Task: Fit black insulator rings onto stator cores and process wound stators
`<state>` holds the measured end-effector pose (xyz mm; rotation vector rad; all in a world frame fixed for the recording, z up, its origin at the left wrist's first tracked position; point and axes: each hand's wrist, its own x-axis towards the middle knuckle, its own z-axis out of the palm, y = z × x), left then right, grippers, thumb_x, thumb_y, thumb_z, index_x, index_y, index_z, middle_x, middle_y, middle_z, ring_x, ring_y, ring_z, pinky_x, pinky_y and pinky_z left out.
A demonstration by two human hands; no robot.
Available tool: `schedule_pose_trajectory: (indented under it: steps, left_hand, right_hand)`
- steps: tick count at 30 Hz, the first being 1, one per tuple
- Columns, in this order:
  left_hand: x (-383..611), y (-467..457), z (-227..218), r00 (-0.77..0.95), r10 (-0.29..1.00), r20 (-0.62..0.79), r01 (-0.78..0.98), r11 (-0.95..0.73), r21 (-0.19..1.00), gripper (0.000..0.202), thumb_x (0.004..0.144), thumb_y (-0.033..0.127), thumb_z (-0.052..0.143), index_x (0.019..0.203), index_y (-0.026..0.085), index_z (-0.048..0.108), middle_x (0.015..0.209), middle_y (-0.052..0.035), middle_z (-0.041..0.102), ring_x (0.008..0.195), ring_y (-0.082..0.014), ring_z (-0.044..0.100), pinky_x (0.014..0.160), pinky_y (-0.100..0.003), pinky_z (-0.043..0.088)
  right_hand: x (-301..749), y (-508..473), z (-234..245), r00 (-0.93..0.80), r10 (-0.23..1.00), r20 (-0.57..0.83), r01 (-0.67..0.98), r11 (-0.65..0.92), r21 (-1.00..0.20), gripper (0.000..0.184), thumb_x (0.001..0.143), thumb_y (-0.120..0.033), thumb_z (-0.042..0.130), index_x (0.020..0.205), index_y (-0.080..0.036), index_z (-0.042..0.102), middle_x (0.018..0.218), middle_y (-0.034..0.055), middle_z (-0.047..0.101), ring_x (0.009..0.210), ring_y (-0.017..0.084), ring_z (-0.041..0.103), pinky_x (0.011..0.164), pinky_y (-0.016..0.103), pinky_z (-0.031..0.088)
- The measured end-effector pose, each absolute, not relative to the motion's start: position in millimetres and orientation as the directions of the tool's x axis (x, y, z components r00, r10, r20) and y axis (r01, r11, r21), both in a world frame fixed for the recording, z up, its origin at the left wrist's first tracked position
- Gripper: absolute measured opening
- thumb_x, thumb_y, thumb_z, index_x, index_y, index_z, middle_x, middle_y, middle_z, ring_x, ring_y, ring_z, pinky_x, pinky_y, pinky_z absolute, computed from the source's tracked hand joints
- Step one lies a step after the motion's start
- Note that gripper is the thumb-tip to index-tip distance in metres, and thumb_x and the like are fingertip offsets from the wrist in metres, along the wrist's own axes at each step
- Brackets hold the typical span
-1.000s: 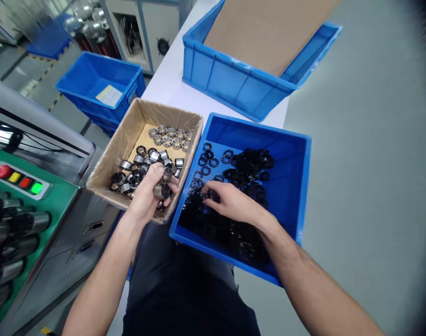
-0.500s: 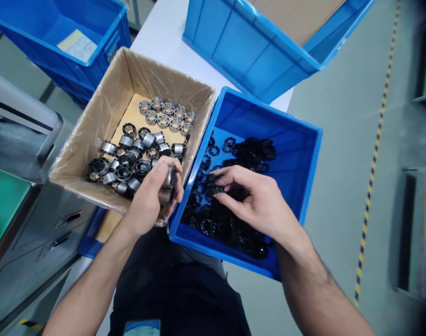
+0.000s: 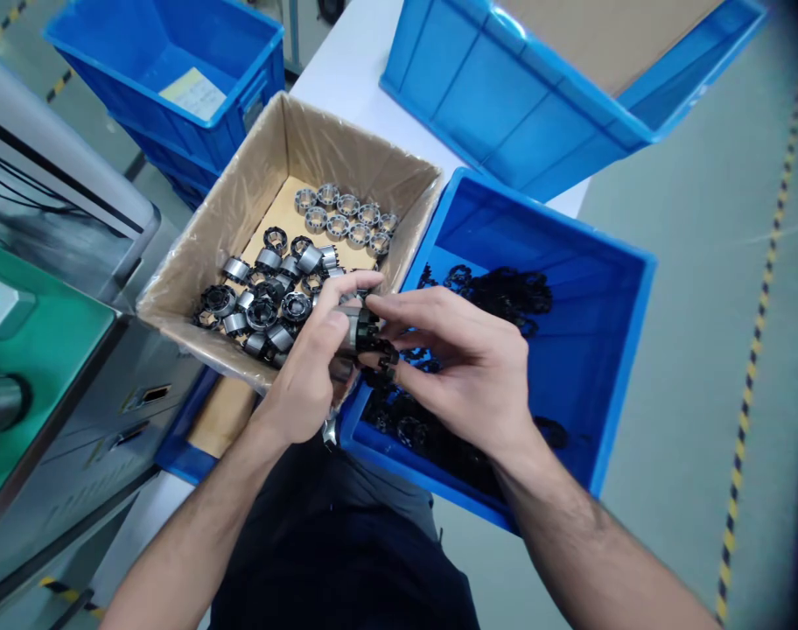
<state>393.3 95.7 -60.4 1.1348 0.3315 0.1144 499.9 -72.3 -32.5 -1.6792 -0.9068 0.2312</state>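
Observation:
My left hand [image 3: 311, 372] is closed round a grey metal ring part [image 3: 352, 331], held over the gap between the two boxes. My right hand [image 3: 468, 367] meets it from the right and pinches a black plastic ring [image 3: 381, 354] against that metal part. Left of the hands, a plastic-lined cardboard box [image 3: 195, 262] holds several metal ring parts [image 3: 274, 293], some in a neat row at the back. Under my right hand, a blue bin [image 3: 626, 350] holds a heap of black plastic rings [image 3: 504, 293].
A large blue crate [image 3: 504, 105] with a cardboard sheet stands at the back on a white table [image 3: 346, 70]. Another blue crate [image 3: 169, 79] with a paper slip sits at the back left. A green machine panel [image 3: 38, 350] is at the left. Grey floor with a yellow-black line lies right.
My right hand has lifted out of the blue bin with a black ring and moved left to meet my left hand. The left hand rose a little with its metal part.

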Motion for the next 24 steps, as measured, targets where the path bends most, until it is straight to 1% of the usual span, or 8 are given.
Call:
schedule_pose_trajectory:
  steps: [3, 8, 10, 12, 14, 16, 20, 24]
  left_hand:
    - [393.1, 98.1, -63.0, 0.960, 0.230, -0.161, 0.067, 0.370, 0.927, 0.058, 0.118, 0.065, 0.060, 0.161, 0.029, 0.073, 0.132, -0.0072, 0.081, 0.116, -0.0296, 0.078, 0.092, -0.035, 0.066]
    - [395.4, 97.4, -62.4, 0.963, 0.241, -0.124, 0.032, 0.353, 0.935, 0.049, 0.117, 0.060, 0.061, 0.151, 0.027, 0.076, 0.125, -0.0064, 0.077, 0.112, -0.0278, 0.075, 0.093, -0.034, 0.065]
    - [394.7, 96.3, -61.7, 0.965, 0.237, -0.114, 0.016, 0.379, 0.925, 0.045, 0.117, 0.058, 0.063, 0.149, 0.029, 0.075, 0.123, -0.0052, 0.076, 0.105, -0.0250, 0.074, 0.086, -0.031, 0.064]
    - [392.6, 95.9, -60.9, 0.967, 0.210, -0.146, 0.047, 0.416, 0.908, 0.044, 0.117, 0.059, 0.064, 0.151, 0.032, 0.073, 0.118, -0.0032, 0.074, 0.087, -0.0198, 0.068, 0.072, -0.027, 0.059]
    - [390.1, 96.5, -59.5, 0.964, 0.182, -0.194, 0.100, 0.430, 0.897, 0.044, 0.117, 0.060, 0.064, 0.153, 0.036, 0.070, 0.109, -0.0011, 0.072, 0.070, -0.0149, 0.057, 0.060, -0.024, 0.049]
    - [388.7, 97.9, -57.4, 0.961, 0.161, -0.227, 0.138, 0.430, 0.892, 0.046, 0.117, 0.063, 0.064, 0.155, 0.038, 0.069, 0.101, -0.0001, 0.071, 0.063, -0.0126, 0.050, 0.055, -0.022, 0.043]
    - [389.3, 99.6, -53.3, 0.964, 0.092, -0.248, 0.181, 0.456, 0.872, 0.055, 0.120, 0.076, 0.059, 0.156, 0.036, 0.067, 0.099, -0.0013, 0.072, 0.063, -0.0127, 0.054, 0.054, -0.023, 0.046]
    - [388.5, 97.7, -52.2, 0.960, 0.128, -0.250, 0.177, 0.418, 0.891, 0.064, 0.121, 0.084, 0.051, 0.157, 0.033, 0.065, 0.099, -0.0023, 0.072, 0.063, -0.0120, 0.055, 0.053, -0.023, 0.045]
  right_hand:
    - [499.8, -74.7, -36.8, 0.709, 0.643, 0.291, 0.398, -0.025, -0.917, 0.060, 0.092, 0.005, 0.083, 0.139, -0.031, 0.093, 0.121, 0.0000, 0.091, 0.096, 0.015, 0.086, 0.087, 0.026, 0.078]
    - [502.8, -74.8, -39.1, 0.718, 0.630, 0.297, 0.390, -0.011, -0.921, 0.046, 0.094, -0.001, 0.091, 0.129, -0.030, 0.095, 0.116, 0.0011, 0.093, 0.096, 0.018, 0.089, 0.085, 0.029, 0.080]
    - [503.9, -74.9, -40.1, 0.703, 0.626, 0.337, 0.431, 0.002, -0.902, 0.045, 0.095, -0.001, 0.091, 0.127, -0.032, 0.097, 0.122, 0.0025, 0.094, 0.104, 0.021, 0.090, 0.091, 0.032, 0.080]
    - [503.3, -75.0, -41.4, 0.698, 0.615, 0.366, 0.449, 0.022, -0.893, 0.045, 0.094, -0.002, 0.095, 0.126, -0.034, 0.098, 0.126, 0.0031, 0.094, 0.107, 0.022, 0.090, 0.094, 0.034, 0.080]
    - [501.3, -74.9, -42.4, 0.720, 0.606, 0.338, 0.394, 0.045, -0.918, 0.049, 0.090, -0.003, 0.101, 0.128, -0.035, 0.098, 0.122, 0.0027, 0.093, 0.098, 0.019, 0.088, 0.086, 0.029, 0.079]
    - [499.3, -74.8, -42.2, 0.743, 0.605, 0.286, 0.313, 0.063, -0.948, 0.054, 0.088, -0.004, 0.105, 0.131, -0.036, 0.098, 0.117, 0.0021, 0.092, 0.089, 0.016, 0.085, 0.076, 0.024, 0.076]
    - [499.6, -75.2, -38.7, 0.726, 0.613, 0.313, 0.366, 0.041, -0.930, 0.048, 0.091, -0.006, 0.102, 0.127, -0.037, 0.099, 0.121, 0.0039, 0.093, 0.099, 0.021, 0.088, 0.084, 0.032, 0.079]
    - [501.1, -75.9, -38.6, 0.706, 0.627, 0.329, 0.394, 0.037, -0.918, 0.052, 0.092, -0.004, 0.099, 0.131, -0.038, 0.098, 0.122, 0.0040, 0.093, 0.102, 0.022, 0.088, 0.085, 0.032, 0.079]
